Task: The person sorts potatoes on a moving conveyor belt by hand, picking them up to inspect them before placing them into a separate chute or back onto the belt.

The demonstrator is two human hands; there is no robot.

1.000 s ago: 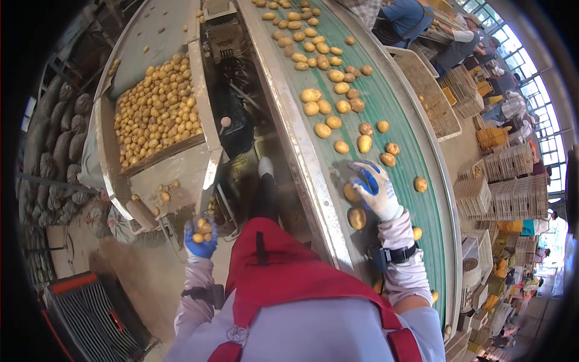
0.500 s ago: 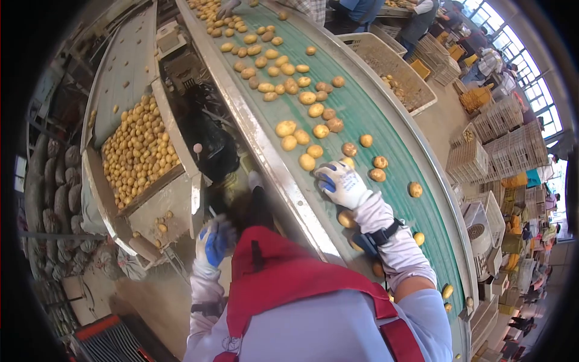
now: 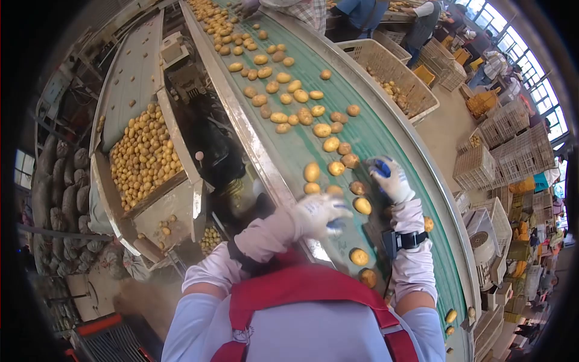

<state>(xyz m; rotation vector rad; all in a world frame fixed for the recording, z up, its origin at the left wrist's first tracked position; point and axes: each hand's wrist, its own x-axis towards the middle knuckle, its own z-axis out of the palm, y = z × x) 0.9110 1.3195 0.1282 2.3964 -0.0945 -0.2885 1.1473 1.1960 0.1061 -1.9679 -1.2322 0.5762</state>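
Note:
A green conveyor belt (image 3: 386, 145) carries many loose potatoes (image 3: 322, 130) past me. My left hand (image 3: 319, 215), in a white glove with blue on the fingers, reaches across the belt's near metal rim. It is smeared by motion, but its fingers look spread with nothing visible in them. Close to its fingertips lies a yellow potato (image 3: 362, 206). Further over on the belt, my right hand (image 3: 392, 180) wears a matching glove. Its fingers are bent but apart, and no potato shows in them. A brownish potato (image 3: 357, 187) lies just left of it.
Left of the belt stands a chute (image 3: 190, 211) with a heap of potatoes (image 3: 145, 157). A large pale crate (image 3: 422, 99) is beyond the far rim. A co-worker's gloved hand (image 3: 249, 7) is at the belt's top end. Stacked crates (image 3: 522, 151) line the right side.
My left hand has come up from beside the belt to over it. My right hand has moved right, away from the potatoes it was near. Potatoes on the belt have shifted toward me.

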